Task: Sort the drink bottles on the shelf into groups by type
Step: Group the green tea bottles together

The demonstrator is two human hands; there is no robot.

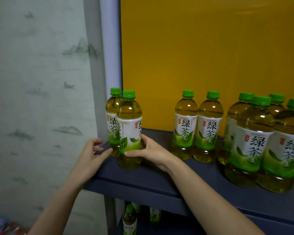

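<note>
Head view: smooth plastic bottle (129, 129) (green-capped)

Right hand (152, 154) around green-tea bottle (129, 131).

A pale curtain (37, 85) printed with faint grey mountains and small boats is seen at the left. A mustard-yellow panel (210, 56) is set behind. A grey upright post (109, 48) is placed between them.
</note>
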